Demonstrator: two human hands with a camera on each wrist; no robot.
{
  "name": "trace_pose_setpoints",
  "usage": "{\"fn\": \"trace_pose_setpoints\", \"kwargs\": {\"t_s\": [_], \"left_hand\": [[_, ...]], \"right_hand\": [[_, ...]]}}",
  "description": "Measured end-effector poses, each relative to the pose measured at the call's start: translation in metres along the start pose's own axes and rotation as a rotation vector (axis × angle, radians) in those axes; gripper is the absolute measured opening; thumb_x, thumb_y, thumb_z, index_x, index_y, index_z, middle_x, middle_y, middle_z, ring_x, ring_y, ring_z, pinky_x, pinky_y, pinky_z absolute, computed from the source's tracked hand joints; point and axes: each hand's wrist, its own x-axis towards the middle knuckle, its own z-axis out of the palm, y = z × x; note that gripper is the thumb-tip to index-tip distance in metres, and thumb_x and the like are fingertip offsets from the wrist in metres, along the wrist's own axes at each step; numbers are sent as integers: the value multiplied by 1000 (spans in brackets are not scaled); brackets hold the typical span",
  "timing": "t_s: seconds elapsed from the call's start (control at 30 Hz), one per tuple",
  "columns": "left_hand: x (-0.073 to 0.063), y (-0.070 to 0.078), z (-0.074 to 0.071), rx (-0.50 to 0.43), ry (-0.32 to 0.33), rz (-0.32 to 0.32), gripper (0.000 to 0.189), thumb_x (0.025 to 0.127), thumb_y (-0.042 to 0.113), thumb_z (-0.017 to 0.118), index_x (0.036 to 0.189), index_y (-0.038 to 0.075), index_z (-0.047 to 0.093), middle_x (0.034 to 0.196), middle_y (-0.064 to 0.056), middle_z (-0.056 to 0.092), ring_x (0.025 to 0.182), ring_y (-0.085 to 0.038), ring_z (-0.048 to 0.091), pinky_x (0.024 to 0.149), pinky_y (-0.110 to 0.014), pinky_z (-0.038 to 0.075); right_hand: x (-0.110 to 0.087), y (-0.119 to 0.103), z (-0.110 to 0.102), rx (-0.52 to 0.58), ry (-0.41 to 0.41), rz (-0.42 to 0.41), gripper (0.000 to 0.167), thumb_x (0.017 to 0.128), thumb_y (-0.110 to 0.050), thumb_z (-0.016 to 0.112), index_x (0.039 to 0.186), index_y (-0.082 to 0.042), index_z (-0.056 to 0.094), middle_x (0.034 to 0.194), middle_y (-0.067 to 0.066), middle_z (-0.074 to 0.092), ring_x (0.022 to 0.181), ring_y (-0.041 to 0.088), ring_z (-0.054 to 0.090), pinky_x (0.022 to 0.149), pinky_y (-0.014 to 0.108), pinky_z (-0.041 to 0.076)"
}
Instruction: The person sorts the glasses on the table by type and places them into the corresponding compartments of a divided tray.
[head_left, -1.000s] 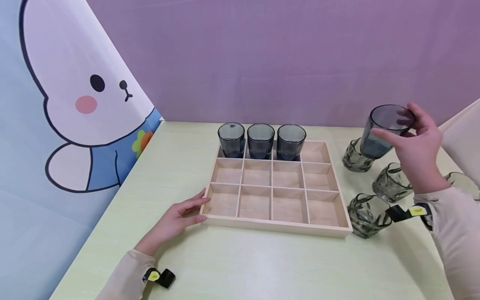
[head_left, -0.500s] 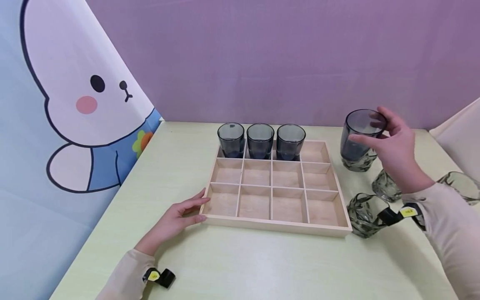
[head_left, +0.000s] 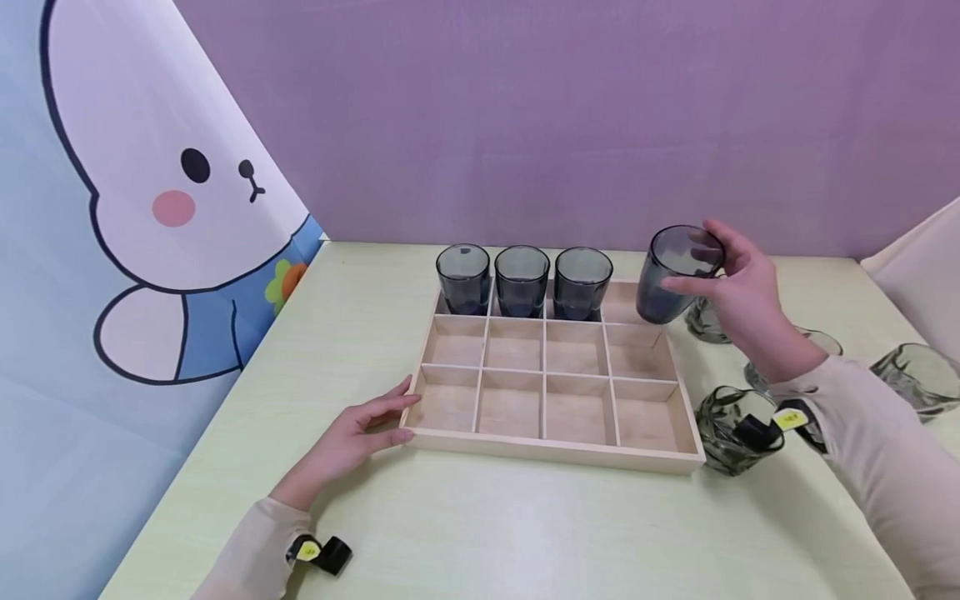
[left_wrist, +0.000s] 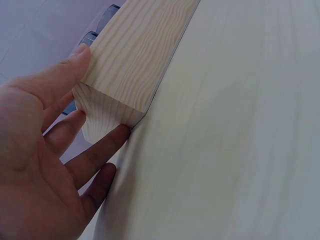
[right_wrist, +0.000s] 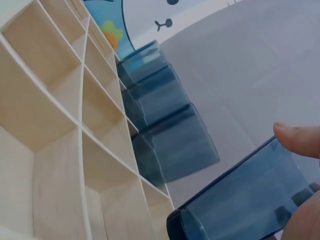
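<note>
In the head view my right hand (head_left: 750,304) grips a tall blue-grey glass tumbler (head_left: 667,292) near its rim, thumb on the near side. The tumbler is slightly tilted, its base overlapping the back right compartment of a wooden divided tray (head_left: 551,450). In the right wrist view the tumbler (right_wrist: 240,195) slants below a row of similar ones. Three matching tumblers (head_left: 462,283) stand in the tray's other back-row compartments. My left hand (head_left: 345,442) rests against the tray's front left corner; in the left wrist view its extended fingers (left_wrist: 100,150) touch the wood (left_wrist: 135,55).
Several shorter faceted glasses stand right of the tray, one (head_left: 735,433) close to its front right corner and another (head_left: 918,379) farther right. My right forearm passes above this group. A purple backdrop (head_left: 570,125) rises behind the table (head_left: 510,533).
My right hand has carried the tumbler leftward, from above the faceted glasses to the tray's back right compartment. The left hand and tray have stayed in place.
</note>
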Motion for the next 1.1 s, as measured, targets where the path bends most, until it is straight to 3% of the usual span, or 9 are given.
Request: {"fn": "trace_pose_setpoints", "kwargs": {"t_s": [0.17,0.53,0.77,0.93,1.1], "left_hand": [[0,0,0,-10,0,13,48,91,9,73,137,2,60,157,-15,33,136,-39,42,107,-46,41],[2,-1,0,-3,-3,-7,49,91,10,73,137,3,59,158,-12,33,137,-37,42,107,-42,42],[3,-2,0,6,1,-17,48,91,12,73,137,4,60,158,-12,33,137,-36,42,106,-36,42],[3,-3,0,2,-1,-10,49,91,11,73,137,3,59,157,-12,33,137,-37,42,104,-30,44],[4,-3,0,-18,-5,-8,50,90,11,74,137,3,59,158,-12,32,137,-36,41,104,-31,44]], "right_hand": [[2,2,9,52,-13,23,97,74,18,78,156,-7,32,127,-7,59,117,11,48,87,12,48],[6,7,21,82,-28,33,93,76,20,74,155,-6,33,129,-4,56,116,12,47,78,10,51],[11,12,24,-27,-24,55,91,81,16,72,157,-9,29,142,1,48,127,19,41,81,10,49],[17,18,25,-20,-39,84,95,80,19,70,158,-6,23,155,13,34,132,23,36,82,9,49],[21,26,24,-43,-56,117,95,82,19,69,159,-4,17,156,17,27,134,26,34,80,8,48]]}}
